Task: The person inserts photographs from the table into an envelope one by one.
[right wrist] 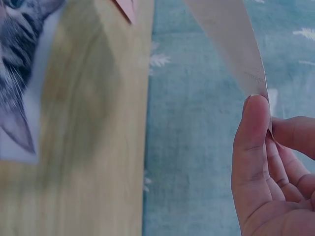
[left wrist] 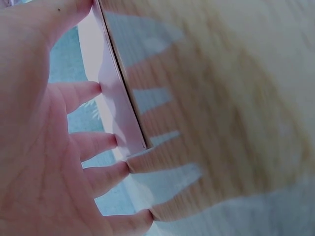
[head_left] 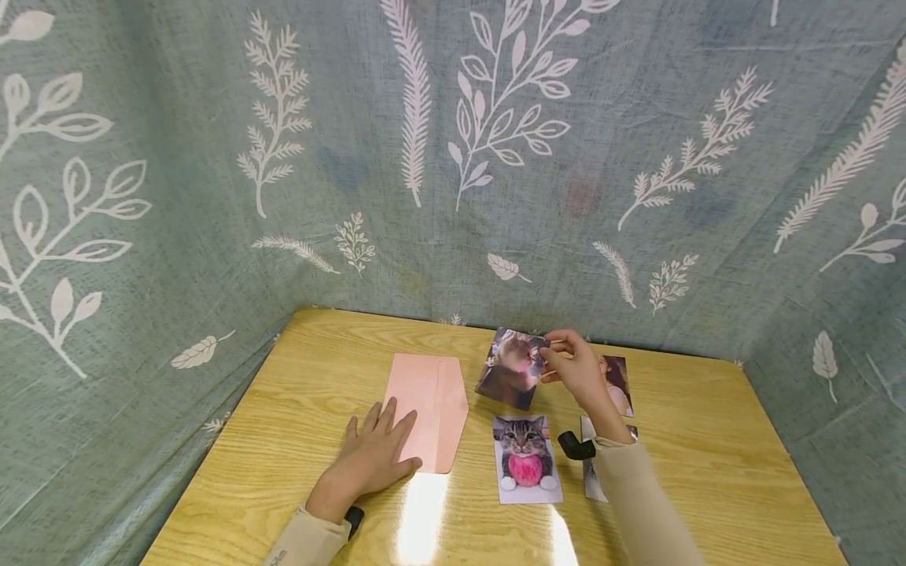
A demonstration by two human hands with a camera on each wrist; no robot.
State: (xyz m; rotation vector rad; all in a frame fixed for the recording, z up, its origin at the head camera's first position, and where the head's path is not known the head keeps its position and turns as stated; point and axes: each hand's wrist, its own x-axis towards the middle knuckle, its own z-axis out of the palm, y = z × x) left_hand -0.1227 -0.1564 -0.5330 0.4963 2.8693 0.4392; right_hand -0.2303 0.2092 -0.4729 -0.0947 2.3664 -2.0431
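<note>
A pink envelope (head_left: 414, 385) lies on the wooden table, its pointed flap side facing right. My left hand (head_left: 378, 448) rests on its lower left part with fingers spread; in the left wrist view the fingertips (left wrist: 108, 141) touch the envelope (left wrist: 125, 118) and the tabletop. Between thumb and fingers, my right hand (head_left: 576, 365) pinches the right edge of a photo card (head_left: 513, 365) showing a blurred animal picture. That card is raised and tilted above the table, and its pale back (right wrist: 236, 44) faces the right wrist camera.
Below the raised card lies a cat photo card (head_left: 525, 460) with a pink ball. A portrait card (head_left: 617, 385) is behind the right hand, and another card (head_left: 591, 472) sits partly hidden under the right forearm. Patterned green cloth (head_left: 453, 157) hangs around the wooden table (head_left: 708, 440).
</note>
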